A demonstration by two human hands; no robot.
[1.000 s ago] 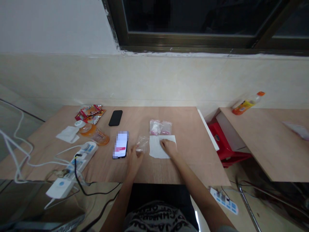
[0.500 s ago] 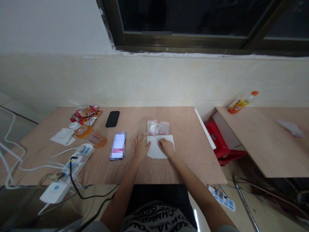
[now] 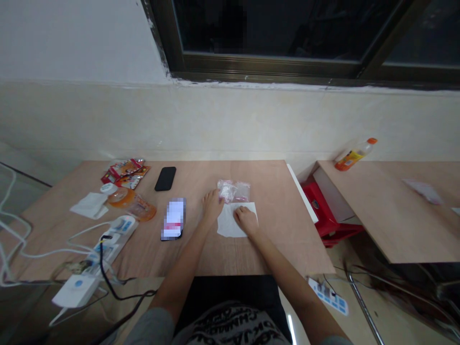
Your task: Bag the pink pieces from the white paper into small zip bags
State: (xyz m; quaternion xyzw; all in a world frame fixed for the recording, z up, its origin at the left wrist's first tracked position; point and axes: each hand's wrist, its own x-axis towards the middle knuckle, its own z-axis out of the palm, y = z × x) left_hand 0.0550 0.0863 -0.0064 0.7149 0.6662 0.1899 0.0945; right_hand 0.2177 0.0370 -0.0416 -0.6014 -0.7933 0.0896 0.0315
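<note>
A sheet of white paper point(image 3: 226, 225) lies flat on the wooden table. Resting on it is my right hand point(image 3: 247, 219), its fingers curled and pressed together; anything in them is hidden or too small to see. Just behind the paper are two small clear zip bags, a left bag point(image 3: 226, 189) and a right bag point(image 3: 242, 191), with tiny pinkish pieces inside. My left hand point(image 3: 212, 206) is at the left bag's near left edge, fingers stretched out and slightly apart. Whether it touches the bag is unclear.
Left of my arms lie a lit phone point(image 3: 174, 218), a dark phone point(image 3: 166, 178), an orange drink bottle point(image 3: 132, 203), a tissue point(image 3: 89, 205), snack packets point(image 3: 125, 172) and a power strip point(image 3: 104, 254) with cables. A second table point(image 3: 377, 201) holds another bottle point(image 3: 354, 155). A red stool point(image 3: 321, 211) stands between.
My left hand has moved forward and slightly right, up to the left bag. My right hand stays curled on the paper. The view has shifted a little.
</note>
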